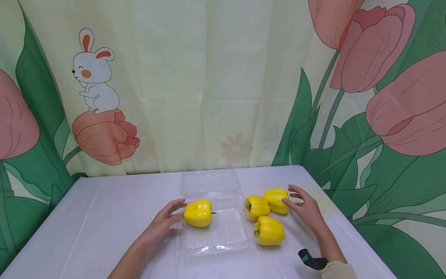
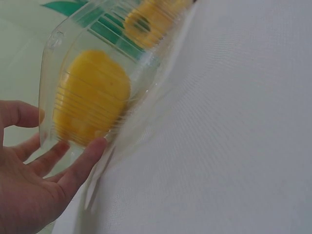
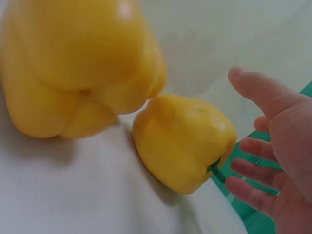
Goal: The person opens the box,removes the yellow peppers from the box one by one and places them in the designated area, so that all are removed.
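A yellow bell pepper (image 1: 198, 213) lies on its side in the left part of a clear plastic clamshell box (image 1: 230, 232), its stem pointing right. My left hand (image 1: 162, 223) is at the box's left wall, fingers spread; in the left wrist view the fingertips (image 2: 97, 146) touch the plastic from outside. Right of the box lie three more yellow bell peppers: one beside its wall (image 1: 257, 208), one in front (image 1: 270, 231) and one at the back (image 1: 276, 200). My right hand (image 1: 306, 211) is beside the back pepper, holding nothing; its fingers (image 3: 256, 195) come close to the green stem.
The box's lid (image 1: 209, 182) is folded back flat on the white tablecloth (image 1: 115, 217). Behind the table hangs a curtain (image 1: 167, 85) printed with tulips and a rabbit. A black strap device (image 1: 311, 260) is worn at the right wrist.
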{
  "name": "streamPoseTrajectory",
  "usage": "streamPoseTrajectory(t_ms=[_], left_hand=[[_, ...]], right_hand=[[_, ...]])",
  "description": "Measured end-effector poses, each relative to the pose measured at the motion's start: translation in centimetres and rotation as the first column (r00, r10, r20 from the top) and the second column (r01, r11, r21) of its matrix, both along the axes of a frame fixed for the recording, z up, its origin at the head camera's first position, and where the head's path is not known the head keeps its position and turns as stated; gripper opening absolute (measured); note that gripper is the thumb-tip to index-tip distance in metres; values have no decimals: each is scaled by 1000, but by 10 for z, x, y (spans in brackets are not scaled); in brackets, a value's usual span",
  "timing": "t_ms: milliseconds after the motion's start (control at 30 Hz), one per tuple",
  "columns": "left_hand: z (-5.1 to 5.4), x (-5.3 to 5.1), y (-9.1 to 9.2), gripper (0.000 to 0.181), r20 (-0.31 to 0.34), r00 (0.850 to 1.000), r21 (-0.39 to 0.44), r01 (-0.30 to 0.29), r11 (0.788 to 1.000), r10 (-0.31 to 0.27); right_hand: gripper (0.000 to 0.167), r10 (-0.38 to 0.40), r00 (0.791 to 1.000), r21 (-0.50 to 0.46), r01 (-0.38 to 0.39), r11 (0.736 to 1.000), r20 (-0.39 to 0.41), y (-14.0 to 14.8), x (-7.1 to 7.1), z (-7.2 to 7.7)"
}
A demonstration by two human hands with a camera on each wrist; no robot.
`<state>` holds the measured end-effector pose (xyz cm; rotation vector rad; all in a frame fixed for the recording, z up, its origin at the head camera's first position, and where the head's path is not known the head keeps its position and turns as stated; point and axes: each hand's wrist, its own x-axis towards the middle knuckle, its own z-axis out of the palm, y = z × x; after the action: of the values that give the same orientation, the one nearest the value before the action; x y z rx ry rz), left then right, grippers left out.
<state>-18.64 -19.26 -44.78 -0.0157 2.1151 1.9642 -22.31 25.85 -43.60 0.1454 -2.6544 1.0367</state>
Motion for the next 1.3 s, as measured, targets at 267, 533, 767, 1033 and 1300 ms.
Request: streamPoseTrajectory(t_ms=[267,533,767,1033,1300], left_hand=[[1,1,0,51,-2,1000,-3,-10,1000,10],[0,1,-1,52,-10,1000,1,-4,1000,4],[-1,1,-1,52,-8,1000,-6,-1,1000,1],[-1,1,0,52,-2,1000,-12,-16,1000,16],[1,2,1,51,2,1000,-13,-22,1000,22]], right_hand=[[64,-2,999,-20,3,1000,38,-6,0,9],[65,2,1000,-41,-2,999,-8,-14,2,14],[63,35,998,-58,-39,998,-58,-17,1,11],[61,33,990,22,-30,999,-136,6,-31,-31],[63,65,995,-37,-69,997,-81,-21,-2,9]])
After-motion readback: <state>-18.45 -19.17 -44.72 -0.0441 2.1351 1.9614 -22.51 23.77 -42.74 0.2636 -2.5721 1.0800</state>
